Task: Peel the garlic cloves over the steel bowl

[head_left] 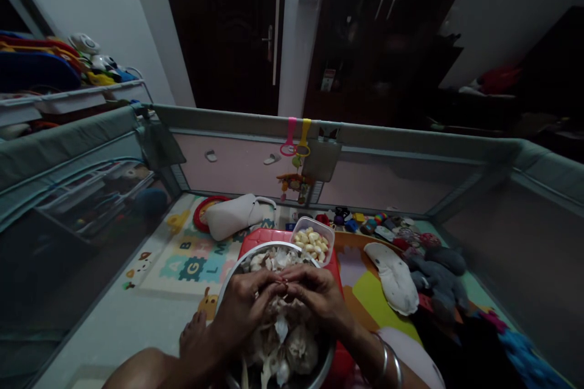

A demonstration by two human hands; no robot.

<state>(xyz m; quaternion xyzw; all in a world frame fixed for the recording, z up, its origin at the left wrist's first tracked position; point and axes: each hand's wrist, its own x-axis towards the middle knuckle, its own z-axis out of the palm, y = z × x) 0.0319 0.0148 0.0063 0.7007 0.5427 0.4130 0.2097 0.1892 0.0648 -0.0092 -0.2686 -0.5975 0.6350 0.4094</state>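
A round metal bowl full of garlic bulbs and papery skins sits on a red stool top in front of me. Both hands meet over the bowl. My left hand and my right hand pinch a small garlic clove between their fingertips. Just behind the bowl stands a clear plastic tub with peeled garlic cloves in it. Metal bangles circle my right wrist. My bare foot and knee show at the lower left.
A mesh-walled playpen surrounds me. An alphabet play mat covers the floor. A white bag, small toys, a white cloth piece and grey soft toys lie around. Dark doors stand behind.
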